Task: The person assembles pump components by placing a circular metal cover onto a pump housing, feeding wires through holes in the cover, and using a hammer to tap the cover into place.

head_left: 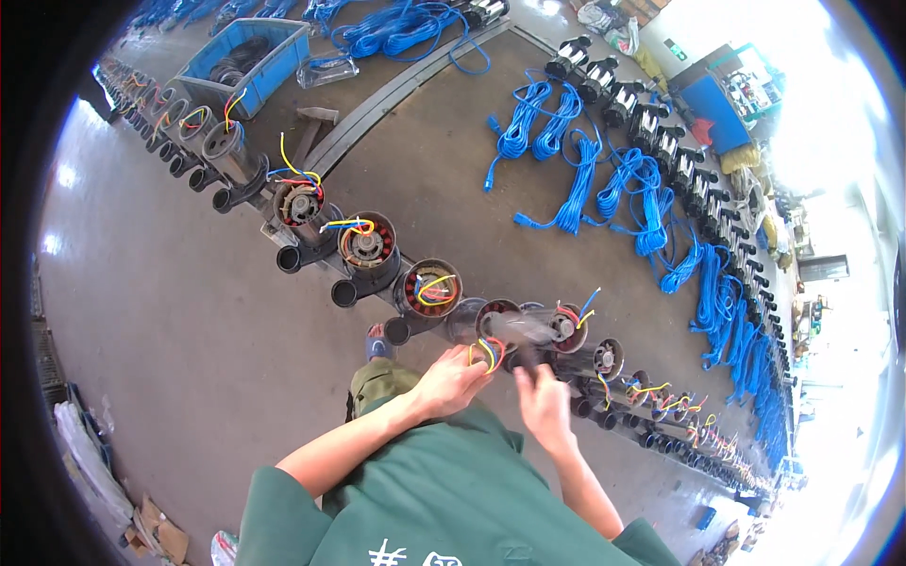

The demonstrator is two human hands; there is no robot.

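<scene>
My left hand [455,382] is closed on yellow, red and blue wires [487,353] that rise from an open metal pump motor housing [497,309]. My right hand [545,404] grips the dark handle of a hammer [522,329], whose grey head is smeared by motion over that housing. The head hides part of the housing's top, so I cannot tell whether it touches. Left of it stands another motor housing [433,287] with red windings and loose coloured wires. To the right is a housing [566,327] with its shaft end showing.
More housings with black outlet pipes [344,293] run in a long diagonal row. Beyond it lie coiled blue cables [576,184] beside a line of finished-looking pumps [651,123]. A blue crate [247,66] of dark rings stands far left. My shoe [378,341] is close to the row.
</scene>
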